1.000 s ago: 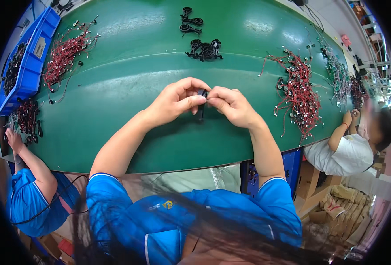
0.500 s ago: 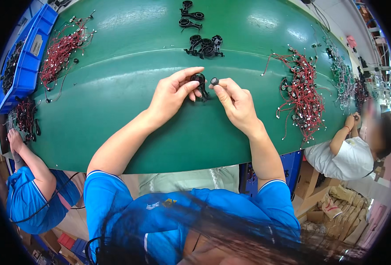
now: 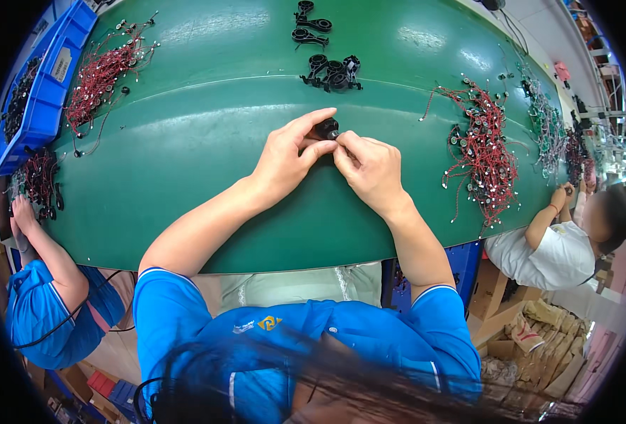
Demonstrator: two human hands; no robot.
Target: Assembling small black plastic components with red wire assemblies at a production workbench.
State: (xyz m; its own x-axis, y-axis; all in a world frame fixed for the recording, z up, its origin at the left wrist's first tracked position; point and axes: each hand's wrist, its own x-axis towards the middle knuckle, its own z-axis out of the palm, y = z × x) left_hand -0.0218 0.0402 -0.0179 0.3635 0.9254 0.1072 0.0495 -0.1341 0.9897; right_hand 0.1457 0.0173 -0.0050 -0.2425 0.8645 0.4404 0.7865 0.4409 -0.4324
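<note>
Over the middle of the green table (image 3: 277,244) my two hands meet at the fingertips. My left hand (image 3: 279,164) is closed round a black plastic part (image 3: 325,127), pinching it between thumb and fingers, which cover much of it. My right hand (image 3: 375,173) pinches a small round black piece (image 3: 333,135) against that part; the fingers partly hide it. Whether the piece sits inside the part cannot be made out. Beyond my hands lies a cluster of similar black plastic parts with ring-shaped ends (image 3: 335,74), and a few more black ring-ended parts (image 3: 311,35) lie farther back.
Red wire bundles with small round ends lie at left (image 3: 101,81) and right (image 3: 484,155). Green and white wires (image 3: 545,120) lie farther right. A blue bin (image 3: 41,106) stands at the left edge. Co-workers sit on both sides, a hand (image 3: 23,212) at left.
My right hand has moved left, bringing the small round piece from beside the black plastic part up against it. My left hand has shifted slightly right, its fingers more closed over the part.
</note>
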